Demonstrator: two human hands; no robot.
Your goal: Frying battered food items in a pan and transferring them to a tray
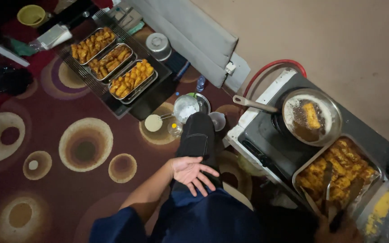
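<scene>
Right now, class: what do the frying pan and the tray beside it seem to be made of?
Frying pan: probably steel or aluminium, bare, with a pale grey gleaming rim. Tray of fried pieces: likely thin sheet metal, with a dull silver rolled edge. The right hand holds metal tongs over it.

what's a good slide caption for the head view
Left hand rests on a dark-trousered thigh while the right hand holds tongs over a tray of fried pieces.

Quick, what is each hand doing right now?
Left hand: open, fingers spread, resting on the dark trouser leg, holding nothing.
Right hand: closed on metal tongs over the tray of fried pieces.
</scene>
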